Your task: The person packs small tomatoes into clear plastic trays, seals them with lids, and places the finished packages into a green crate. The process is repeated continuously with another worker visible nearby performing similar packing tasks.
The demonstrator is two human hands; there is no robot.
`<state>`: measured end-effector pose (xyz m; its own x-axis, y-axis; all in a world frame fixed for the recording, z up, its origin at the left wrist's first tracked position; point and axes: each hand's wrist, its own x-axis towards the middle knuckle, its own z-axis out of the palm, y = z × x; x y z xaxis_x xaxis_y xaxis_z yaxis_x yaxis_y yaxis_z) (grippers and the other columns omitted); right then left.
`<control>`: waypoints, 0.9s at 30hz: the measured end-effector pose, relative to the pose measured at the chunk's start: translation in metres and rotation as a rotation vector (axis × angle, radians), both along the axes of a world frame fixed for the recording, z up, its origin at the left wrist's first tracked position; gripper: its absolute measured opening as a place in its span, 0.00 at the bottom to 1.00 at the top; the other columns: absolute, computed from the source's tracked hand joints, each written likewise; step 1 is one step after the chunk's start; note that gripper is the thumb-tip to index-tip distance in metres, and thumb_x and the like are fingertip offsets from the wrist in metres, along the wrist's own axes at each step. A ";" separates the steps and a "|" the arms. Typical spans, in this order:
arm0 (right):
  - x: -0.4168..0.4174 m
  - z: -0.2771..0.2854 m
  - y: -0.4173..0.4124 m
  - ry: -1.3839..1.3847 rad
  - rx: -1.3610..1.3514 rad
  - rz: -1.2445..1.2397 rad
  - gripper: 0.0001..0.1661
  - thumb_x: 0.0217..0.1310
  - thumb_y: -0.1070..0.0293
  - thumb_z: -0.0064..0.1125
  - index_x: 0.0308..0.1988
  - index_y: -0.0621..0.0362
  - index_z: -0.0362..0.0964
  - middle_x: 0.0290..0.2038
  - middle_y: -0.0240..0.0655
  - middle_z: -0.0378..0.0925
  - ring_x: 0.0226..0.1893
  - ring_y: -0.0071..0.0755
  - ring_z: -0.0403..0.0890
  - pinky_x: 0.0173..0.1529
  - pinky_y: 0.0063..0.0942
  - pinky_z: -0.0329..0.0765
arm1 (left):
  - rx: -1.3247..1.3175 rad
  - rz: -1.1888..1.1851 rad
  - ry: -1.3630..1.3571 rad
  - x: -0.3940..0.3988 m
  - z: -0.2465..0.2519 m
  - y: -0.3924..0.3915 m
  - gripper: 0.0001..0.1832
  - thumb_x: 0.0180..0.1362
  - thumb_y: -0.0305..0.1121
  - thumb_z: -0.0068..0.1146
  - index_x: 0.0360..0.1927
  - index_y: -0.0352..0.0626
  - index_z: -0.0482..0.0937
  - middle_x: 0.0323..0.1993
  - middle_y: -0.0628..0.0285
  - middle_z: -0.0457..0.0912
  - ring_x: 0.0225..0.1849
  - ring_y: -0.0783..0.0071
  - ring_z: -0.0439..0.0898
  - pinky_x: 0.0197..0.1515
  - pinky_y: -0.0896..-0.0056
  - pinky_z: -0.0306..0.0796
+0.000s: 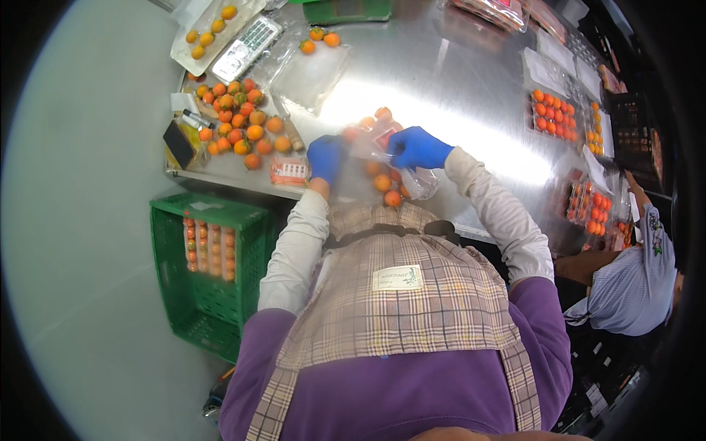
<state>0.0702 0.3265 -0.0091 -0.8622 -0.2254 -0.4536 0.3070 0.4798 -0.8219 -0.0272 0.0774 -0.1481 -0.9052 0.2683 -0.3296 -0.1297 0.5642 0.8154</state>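
Note:
A clear plastic bag (370, 144) holding several small orange fruits with green tops, like persimmons or tomatoes, lies before me on the steel table. My right hand (416, 149), in a blue glove, pinches the bag's plastic beside a red label. At the bag's left side is my left hand (324, 158), also blue-gloved; whether its fingers grip the plastic is hard to tell. More orange fruits (382, 183) show near the table's front edge, under or beside loose plastic. Just left of my left hand lies a stack of printed orange-and-white labels (290, 171).
Loose fruits (255, 133), markers (197, 119), a phone (179, 144) and a scale (246, 48) occupy the left. Flat clear bags (311, 77) lie behind. A green crate (193, 297) stands below the left edge. Packed fruits (553, 116) lie right, near another person (629, 286).

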 end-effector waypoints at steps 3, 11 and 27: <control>0.010 -0.003 0.027 0.025 -0.222 -0.141 0.15 0.53 0.72 0.64 0.44 0.59 0.81 0.31 0.31 0.81 0.28 0.22 0.79 0.36 0.25 0.79 | 0.044 0.012 -0.079 -0.005 -0.013 -0.005 0.12 0.59 0.40 0.58 0.36 0.43 0.85 0.32 0.52 0.85 0.34 0.60 0.84 0.41 0.63 0.76; 0.047 0.009 0.127 0.075 -0.119 -0.377 0.12 0.62 0.71 0.61 0.46 0.61 0.77 0.33 0.28 0.80 0.33 0.18 0.79 0.39 0.21 0.77 | -0.126 -0.065 0.238 0.039 0.093 0.003 0.11 0.57 0.33 0.63 0.43 0.44 0.83 0.22 0.64 0.80 0.23 0.73 0.78 0.30 0.67 0.72; 0.091 -0.032 0.124 0.402 0.002 -1.082 0.23 0.64 0.68 0.61 0.58 0.55 0.75 0.51 0.36 0.81 0.51 0.27 0.80 0.57 0.26 0.75 | -0.289 -0.698 0.590 0.061 0.093 0.003 0.26 0.54 0.37 0.67 0.57 0.48 0.79 0.30 0.58 0.82 0.30 0.62 0.79 0.39 0.61 0.71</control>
